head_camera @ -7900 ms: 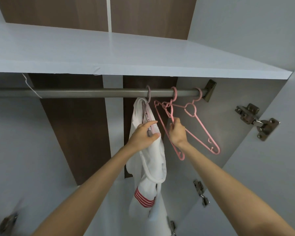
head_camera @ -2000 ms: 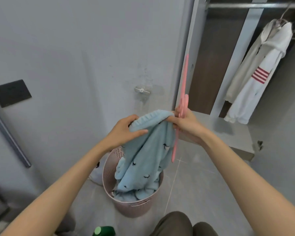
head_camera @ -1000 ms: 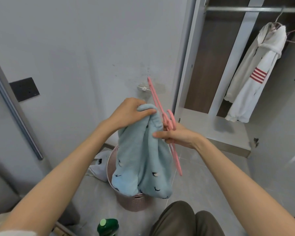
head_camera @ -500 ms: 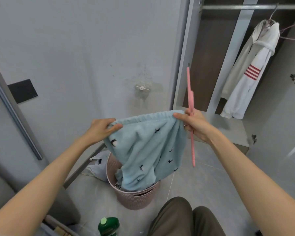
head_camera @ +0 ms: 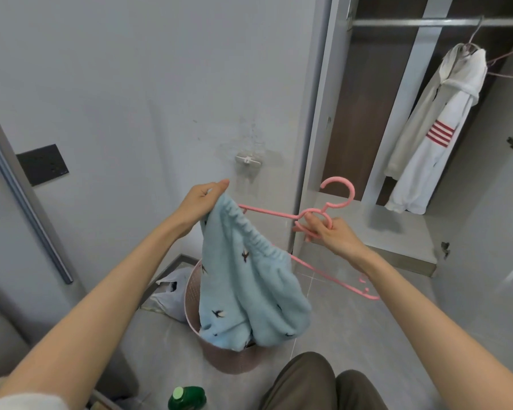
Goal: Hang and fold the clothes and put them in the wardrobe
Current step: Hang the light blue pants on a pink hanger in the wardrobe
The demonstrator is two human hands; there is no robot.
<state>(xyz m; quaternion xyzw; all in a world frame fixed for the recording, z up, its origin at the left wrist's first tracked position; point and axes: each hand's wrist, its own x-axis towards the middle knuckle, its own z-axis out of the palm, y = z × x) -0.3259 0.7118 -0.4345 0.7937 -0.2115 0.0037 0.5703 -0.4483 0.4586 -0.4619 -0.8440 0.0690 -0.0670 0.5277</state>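
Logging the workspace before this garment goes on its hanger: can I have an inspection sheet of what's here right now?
Surface: grey tiled floor.
Job's things: blue garment held over the pink laundry basket, lower end at its mouth; pink hanger with arms passing behind the cloth; white hoodie hanging from the wardrobe rail.
Clutter: plastic bag on the floor beside the basket; green bottle at the bottom edge.
Hands: left hand grips the garment's elastic edge; right hand grips the hanger below its hook.
Cables: nothing seen.
Surroundings: grey wall with black socket plate and small wall hook; wardrobe open.
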